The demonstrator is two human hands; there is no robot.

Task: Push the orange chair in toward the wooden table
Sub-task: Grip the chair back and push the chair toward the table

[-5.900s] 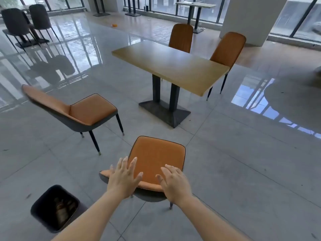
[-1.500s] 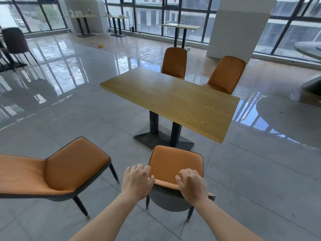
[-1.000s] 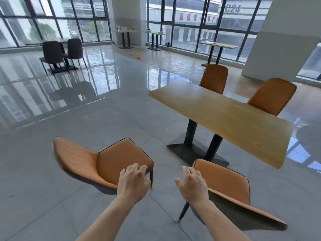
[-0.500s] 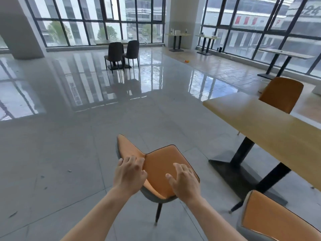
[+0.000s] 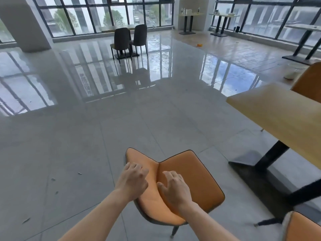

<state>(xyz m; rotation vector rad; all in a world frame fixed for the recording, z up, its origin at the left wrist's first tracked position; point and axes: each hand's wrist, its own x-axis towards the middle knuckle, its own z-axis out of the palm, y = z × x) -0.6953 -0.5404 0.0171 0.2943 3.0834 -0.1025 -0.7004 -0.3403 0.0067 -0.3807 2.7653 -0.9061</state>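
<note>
An orange chair [image 5: 191, 181] with a dark shell stands on the grey floor below me, left of the wooden table [image 5: 278, 117] and apart from it. Its backrest is on the left and its seat faces the table. My left hand [image 5: 132, 181] is over the backrest with loosely curled fingers; I cannot see a grip. My right hand [image 5: 175, 188] hovers over the fold between backrest and seat, fingers relaxed and spread.
A second orange chair [image 5: 304, 228] sits at the bottom right by the table's black base [image 5: 251, 169]. A third orange chair [image 5: 307, 84] stands behind the table. Two black chairs [image 5: 129, 39] and a pillar [image 5: 22, 23] are far off across open floor.
My view has swung left, away from the chair by the table. Both hands came off that chair and now sit over the second orange chair, which looks closer.
</note>
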